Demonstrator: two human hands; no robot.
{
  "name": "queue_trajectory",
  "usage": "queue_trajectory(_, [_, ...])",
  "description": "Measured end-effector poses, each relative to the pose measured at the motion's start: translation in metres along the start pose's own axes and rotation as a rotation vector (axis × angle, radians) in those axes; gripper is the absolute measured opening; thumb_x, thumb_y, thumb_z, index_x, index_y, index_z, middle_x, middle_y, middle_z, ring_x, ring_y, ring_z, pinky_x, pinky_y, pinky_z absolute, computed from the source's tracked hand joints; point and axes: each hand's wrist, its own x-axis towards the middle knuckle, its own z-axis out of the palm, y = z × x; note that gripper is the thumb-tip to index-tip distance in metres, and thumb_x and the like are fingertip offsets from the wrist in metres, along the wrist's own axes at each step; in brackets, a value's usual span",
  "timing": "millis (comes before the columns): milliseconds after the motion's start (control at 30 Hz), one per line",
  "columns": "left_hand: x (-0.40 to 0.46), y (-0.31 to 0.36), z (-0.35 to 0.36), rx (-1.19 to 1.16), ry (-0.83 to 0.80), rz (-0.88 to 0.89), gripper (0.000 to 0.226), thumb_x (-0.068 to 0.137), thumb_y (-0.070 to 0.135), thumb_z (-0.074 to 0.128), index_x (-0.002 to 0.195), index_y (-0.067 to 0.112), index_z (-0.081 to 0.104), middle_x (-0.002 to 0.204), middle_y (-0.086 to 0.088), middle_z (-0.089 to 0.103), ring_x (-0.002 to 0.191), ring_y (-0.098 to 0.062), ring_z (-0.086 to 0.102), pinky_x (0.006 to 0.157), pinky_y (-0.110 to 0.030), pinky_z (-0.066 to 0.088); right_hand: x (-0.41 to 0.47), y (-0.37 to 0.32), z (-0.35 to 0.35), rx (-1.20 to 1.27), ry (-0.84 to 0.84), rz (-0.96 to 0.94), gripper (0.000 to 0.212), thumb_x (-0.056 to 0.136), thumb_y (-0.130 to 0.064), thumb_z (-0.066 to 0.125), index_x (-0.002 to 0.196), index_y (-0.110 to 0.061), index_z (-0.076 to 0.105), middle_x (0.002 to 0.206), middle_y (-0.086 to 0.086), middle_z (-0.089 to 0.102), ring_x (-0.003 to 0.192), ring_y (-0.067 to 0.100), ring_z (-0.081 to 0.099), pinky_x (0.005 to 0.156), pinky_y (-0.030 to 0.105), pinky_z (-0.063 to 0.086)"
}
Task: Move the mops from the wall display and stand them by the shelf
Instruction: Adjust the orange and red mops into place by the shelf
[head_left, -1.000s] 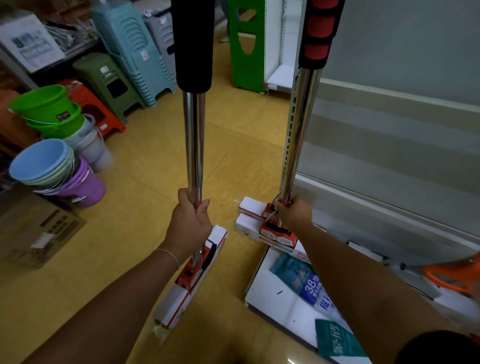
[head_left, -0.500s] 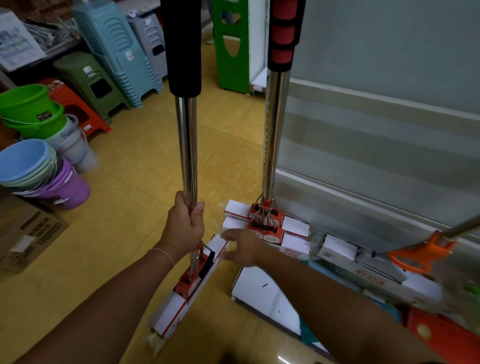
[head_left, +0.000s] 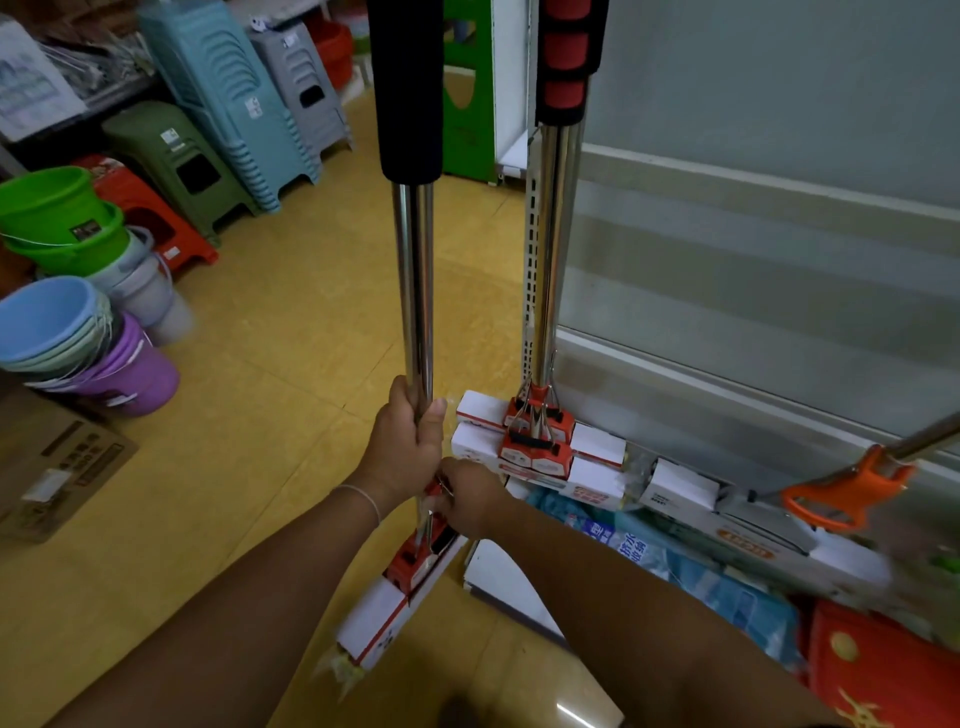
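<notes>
My left hand (head_left: 402, 449) grips the steel pole of a mop with a black foam grip (head_left: 413, 270), upright on the yellow floor, its white-and-red boxed head (head_left: 395, 603) by my feet. My right hand (head_left: 470, 499) holds the same mop low down, at the red bracket just under my left hand. A second mop with a red-and-black grip (head_left: 553, 249) stands alone against the grey shelf's upright post (head_left: 530, 244), its boxed head (head_left: 535, 441) on the floor. A third mop with an orange bracket (head_left: 847, 493) leans low at the right.
Stacked buckets (head_left: 78, 332) and plastic stools (head_left: 234, 114) crowd the left side. A cardboard box (head_left: 57, 462) lies at the lower left. Blue packets (head_left: 675, 566) and a white board lie at the shelf's foot. A red box (head_left: 883, 670) sits at the bottom right.
My right hand let go of the red-gripped mop, which now stands by the shelf post, and came across to the lower part of the black-gripped mop. My left hand kept its hold.
</notes>
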Motion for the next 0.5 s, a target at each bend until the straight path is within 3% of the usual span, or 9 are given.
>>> queue_trajectory(67, [0.003, 0.001, 0.003, -0.015, -0.044, -0.008, 0.041, 0.091, 0.044, 0.041, 0.096, 0.004, 0.046, 0.074, -0.017, 0.06, 0.064, -0.019, 0.059, 0.057, -0.036, 0.046, -0.004, 0.003, -0.003, -0.011, 0.023, 0.043, 0.034, 0.093, -0.038, 0.06, 0.106, -0.007, 0.054, 0.099, 0.015, 0.061, 0.082, 0.026, 0.052, 0.066, 0.031, 0.038])
queue_trajectory(167, [0.008, 0.005, 0.011, -0.042, -0.123, -0.038, 0.018, 0.099, 0.023, 0.045, 0.099, 0.006, 0.046, 0.08, -0.006, 0.063, 0.071, 0.0, 0.063, 0.065, -0.025, 0.048, -0.012, 0.006, -0.006, -0.052, 0.083, 0.107, 0.036, 0.092, -0.041, 0.058, 0.107, -0.009, 0.053, 0.101, 0.012, 0.06, 0.086, 0.026, 0.055, 0.069, 0.033, 0.044])
queue_trajectory(200, [0.009, 0.006, 0.014, -0.049, -0.136, -0.051, 0.014, 0.099, 0.02, 0.044, 0.101, 0.006, 0.046, 0.084, -0.005, 0.065, 0.077, 0.0, 0.064, 0.07, -0.026, 0.049, -0.013, 0.008, -0.006, -0.056, 0.103, 0.134, 0.037, 0.092, -0.043, 0.058, 0.107, -0.01, 0.053, 0.101, 0.011, 0.061, 0.089, 0.027, 0.058, 0.072, 0.035, 0.047])
queue_trajectory(267, [0.011, 0.01, 0.02, -0.065, -0.129, -0.064, 0.013, 0.098, 0.019, 0.047, 0.102, 0.007, 0.044, 0.089, -0.011, 0.065, 0.087, -0.018, 0.066, 0.076, -0.037, 0.053, -0.015, 0.01, -0.007, -0.043, 0.14, 0.195, 0.038, 0.09, -0.047, 0.058, 0.107, -0.013, 0.055, 0.101, 0.009, 0.063, 0.092, 0.026, 0.06, 0.075, 0.037, 0.052])
queue_trajectory(333, [0.015, 0.019, 0.025, -0.071, -0.085, -0.056, 0.013, 0.096, 0.019, 0.053, 0.099, 0.011, 0.042, 0.089, -0.018, 0.062, 0.084, -0.03, 0.063, 0.074, -0.044, 0.052, -0.017, 0.012, -0.011, -0.006, 0.181, 0.258, 0.038, 0.09, -0.048, 0.059, 0.107, -0.014, 0.056, 0.099, 0.007, 0.064, 0.093, 0.025, 0.062, 0.078, 0.039, 0.054])
queue_trajectory(433, [0.022, 0.045, 0.033, -0.091, -0.017, 0.039, 0.014, 0.096, 0.021, 0.054, 0.094, 0.019, 0.041, 0.08, -0.013, 0.057, 0.072, -0.026, 0.059, 0.063, -0.038, 0.048, -0.016, 0.017, -0.019, 0.093, 0.234, 0.356, 0.035, 0.091, -0.047, 0.059, 0.106, -0.016, 0.055, 0.098, 0.005, 0.063, 0.093, 0.024, 0.062, 0.08, 0.04, 0.053])
queue_trajectory(500, [0.029, 0.065, 0.037, -0.118, 0.023, 0.099, 0.013, 0.097, 0.028, 0.05, 0.092, 0.019, 0.043, 0.083, -0.018, 0.061, 0.075, -0.029, 0.062, 0.063, -0.039, 0.049, -0.014, 0.021, -0.022, 0.151, 0.277, 0.423, 0.036, 0.091, -0.048, 0.058, 0.108, -0.016, 0.055, 0.101, 0.005, 0.064, 0.096, 0.023, 0.062, 0.082, 0.039, 0.053])
